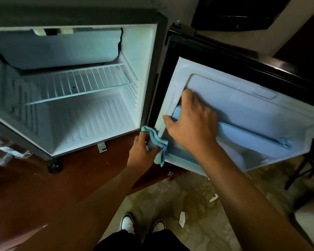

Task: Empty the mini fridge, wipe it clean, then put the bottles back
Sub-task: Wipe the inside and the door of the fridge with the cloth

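Note:
The mini fridge (149, 73) stands open with no bottles inside; a wire shelf (76, 84) spans its white interior. Its door (243, 109) is swung wide to the right, inner liner facing me. My left hand (143, 151) grips a light blue cloth (157, 142) at the door's lower hinge-side corner. My right hand (192, 122) rests on the left end of the door's shelf rail (252, 133), fingers curled over its edge. Clear plastic bottles (0, 151) lie at the far left, below the fridge, partly cut off.
The fridge sits on a reddish-brown wooden surface (34, 187). Below is patterned floor (179, 205) with scraps of white paper (182, 217). My shoes (127, 222) stand at the bottom. A dark chair leg (297, 173) is at right, a black appliance (239, 13) at top right.

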The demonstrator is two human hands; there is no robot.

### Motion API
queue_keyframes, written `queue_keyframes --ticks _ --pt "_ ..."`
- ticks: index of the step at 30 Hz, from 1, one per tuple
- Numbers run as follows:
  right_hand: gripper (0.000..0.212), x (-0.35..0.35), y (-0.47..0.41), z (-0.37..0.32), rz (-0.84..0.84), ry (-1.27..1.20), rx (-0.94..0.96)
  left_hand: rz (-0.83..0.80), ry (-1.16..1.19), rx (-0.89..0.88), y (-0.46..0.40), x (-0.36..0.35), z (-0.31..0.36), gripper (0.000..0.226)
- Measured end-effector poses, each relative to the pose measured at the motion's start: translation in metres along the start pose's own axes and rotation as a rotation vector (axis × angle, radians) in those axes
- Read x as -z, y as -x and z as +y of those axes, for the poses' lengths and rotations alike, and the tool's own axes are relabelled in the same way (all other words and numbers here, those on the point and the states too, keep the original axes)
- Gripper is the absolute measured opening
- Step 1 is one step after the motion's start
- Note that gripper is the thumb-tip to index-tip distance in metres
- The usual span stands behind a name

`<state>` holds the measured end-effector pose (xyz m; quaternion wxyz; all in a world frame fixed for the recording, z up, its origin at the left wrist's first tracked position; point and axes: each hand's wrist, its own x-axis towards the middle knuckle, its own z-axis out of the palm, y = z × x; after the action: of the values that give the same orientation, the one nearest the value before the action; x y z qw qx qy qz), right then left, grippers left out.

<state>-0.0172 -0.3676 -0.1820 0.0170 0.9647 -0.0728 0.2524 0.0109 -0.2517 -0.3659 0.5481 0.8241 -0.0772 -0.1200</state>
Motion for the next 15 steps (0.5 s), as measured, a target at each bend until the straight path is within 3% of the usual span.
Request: queue_keyframes --ticks 10,15 --pt "0.052 0.000 0.000 0.000 -0.011 -0.001 -0.009 0.075 -0.025 -0.121 0.005 0.009 0.030 0.045" --pt "0.052 0.000 0.000 -0.001 -0.002 -0.011 -0.010 0.048 -0.006 -0.085 0.003 0.009 0.029 0.050"
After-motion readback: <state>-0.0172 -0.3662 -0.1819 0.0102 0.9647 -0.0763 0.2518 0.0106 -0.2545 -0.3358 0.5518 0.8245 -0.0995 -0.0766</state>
